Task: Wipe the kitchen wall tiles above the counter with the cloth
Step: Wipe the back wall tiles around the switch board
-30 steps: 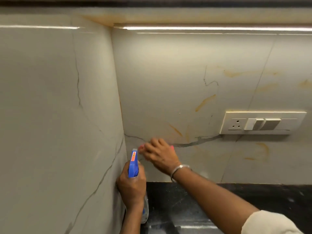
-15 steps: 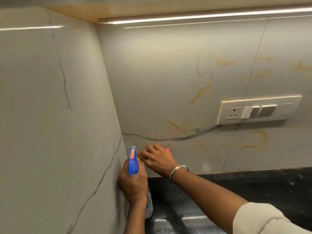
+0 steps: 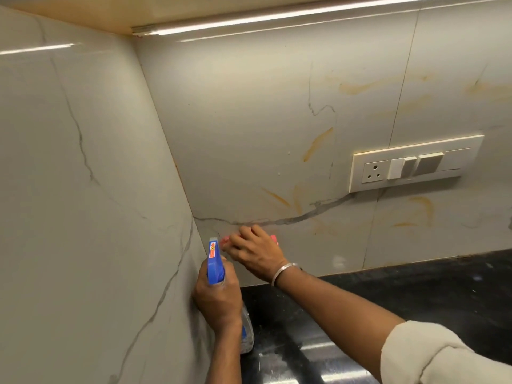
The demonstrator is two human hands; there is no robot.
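Your right hand (image 3: 253, 254) presses the pink cloth (image 3: 273, 239) flat on the wall tiles (image 3: 249, 128), fingers spread, low near the corner, just above the black counter (image 3: 415, 295). Your left hand (image 3: 217, 297) grips the blue spray bottle (image 3: 214, 263) at 7 o'clock of the cloth. The switch panel (image 3: 410, 167) is at 2 o'clock.

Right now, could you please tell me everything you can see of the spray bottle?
The spray bottle has a blue plastic trigger head with an orange-red label strip on top and a clear body showing below the fist. The left hand grips its neck, holding it roughly upright, nozzle aimed at the wall tiles near the corner. Its base hangs close above the black counter; contact cannot be told. The right hand works just beside the nozzle.
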